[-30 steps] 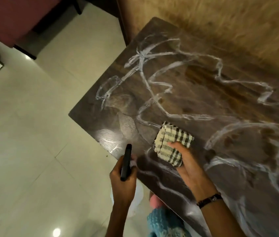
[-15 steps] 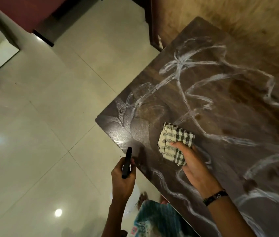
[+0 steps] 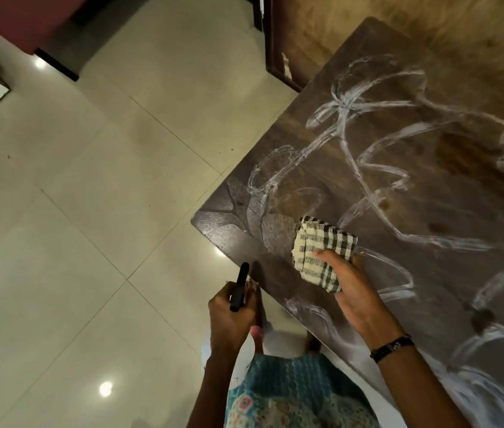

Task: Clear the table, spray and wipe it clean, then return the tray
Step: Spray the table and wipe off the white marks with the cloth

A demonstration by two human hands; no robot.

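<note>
We see our right hand gripping a folded checked cloth, fingers curled over its top and the thumb tucked under its near edge, holding it down on the dark wooden counter close to the counter's left corner. White foamy streaks loop across the counter from the far side down to the near right, and the patch just left of the cloth looks smeared and duller. Our left hand hangs off the counter's near-left edge, over the floor, fingers wrapped round the black trigger head of a spray bottle; the bottle's pale body shows below the hand, mostly hidden by it. A dark band sits on our right wrist. A blue patterned garment fills the near edge between our arms. The pale tiled floor spreads to the left, with a wooden wall panel beyond the counter's far edge.
</note>
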